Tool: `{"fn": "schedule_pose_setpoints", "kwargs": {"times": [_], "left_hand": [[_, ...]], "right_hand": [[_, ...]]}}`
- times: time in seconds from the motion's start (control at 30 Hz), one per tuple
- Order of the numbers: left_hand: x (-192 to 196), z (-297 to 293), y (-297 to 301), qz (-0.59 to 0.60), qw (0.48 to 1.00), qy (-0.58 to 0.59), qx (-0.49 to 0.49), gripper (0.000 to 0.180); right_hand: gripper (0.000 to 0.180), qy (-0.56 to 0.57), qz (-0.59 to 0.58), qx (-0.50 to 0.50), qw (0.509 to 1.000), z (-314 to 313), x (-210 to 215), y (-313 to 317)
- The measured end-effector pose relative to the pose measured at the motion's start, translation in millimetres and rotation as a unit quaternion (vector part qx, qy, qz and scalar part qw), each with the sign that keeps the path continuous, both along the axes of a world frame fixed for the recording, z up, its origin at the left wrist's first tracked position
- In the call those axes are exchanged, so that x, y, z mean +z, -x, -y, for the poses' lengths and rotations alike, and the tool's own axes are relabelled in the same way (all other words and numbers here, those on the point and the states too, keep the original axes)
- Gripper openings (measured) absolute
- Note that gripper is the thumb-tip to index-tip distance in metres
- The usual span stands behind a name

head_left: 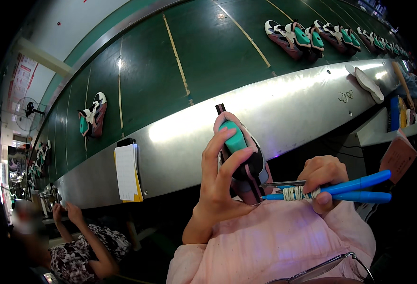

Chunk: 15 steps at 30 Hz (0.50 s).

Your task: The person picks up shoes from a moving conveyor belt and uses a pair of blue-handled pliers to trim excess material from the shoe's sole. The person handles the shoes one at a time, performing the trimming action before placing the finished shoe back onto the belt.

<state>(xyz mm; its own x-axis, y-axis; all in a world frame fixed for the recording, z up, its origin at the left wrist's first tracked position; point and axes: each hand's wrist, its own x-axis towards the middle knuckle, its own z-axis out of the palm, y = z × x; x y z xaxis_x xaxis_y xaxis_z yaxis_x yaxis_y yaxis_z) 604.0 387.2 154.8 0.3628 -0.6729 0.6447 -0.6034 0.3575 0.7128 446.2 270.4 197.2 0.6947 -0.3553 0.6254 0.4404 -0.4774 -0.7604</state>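
My left hand [218, 184] is closed around a pink, black and grey sneaker [254, 154], holding it over my lap at the bench edge. Its thumb and fingers press about a green insert [235, 138] in the shoe opening. In my right hand [325, 174] are two blue pens [360, 184] bound together with wound pale cord [294, 193]. A thin dark metal tool [284, 183] is in the same grip, above the pens. The tips of pens and tool point left, close to the shoe's lower end; whether they touch it I cannot tell.
A metal bench edge [180, 137] borders a green conveyor [147, 80] carrying rows of sneakers [289, 40] and a single sneaker [96, 113]. On the bench lie a notepad [126, 170], thin rings [345, 96] and a white insole-like piece [369, 85]. A co-worker [85, 246] sits at left.
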Motion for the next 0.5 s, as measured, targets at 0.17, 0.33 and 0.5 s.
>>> {"fn": "schedule_pose_setpoints", "kwargs": {"times": [0.17, 0.33, 0.5], "left_hand": [[2.2, -3.5, -2.3, -0.009, 1.0, -0.011, -0.006, 0.074], [4.6, -4.9, -5.1, 0.008, 1.0, -0.014, 0.001, 0.074], [-0.3, -6.4, -6.1, -0.017, 1.0, 0.003, -0.013, 0.075]], "right_hand": [[0.028, 0.019, 0.001, 0.014, 1.0, 1.2, 1.3, -3.7], [0.028, 0.037, -0.004, 0.021, 0.999, 1.3, 5.3, -6.7], [0.027, 0.103, -0.051, 0.062, 0.991, 4.9, 18.8, -9.8]]}}
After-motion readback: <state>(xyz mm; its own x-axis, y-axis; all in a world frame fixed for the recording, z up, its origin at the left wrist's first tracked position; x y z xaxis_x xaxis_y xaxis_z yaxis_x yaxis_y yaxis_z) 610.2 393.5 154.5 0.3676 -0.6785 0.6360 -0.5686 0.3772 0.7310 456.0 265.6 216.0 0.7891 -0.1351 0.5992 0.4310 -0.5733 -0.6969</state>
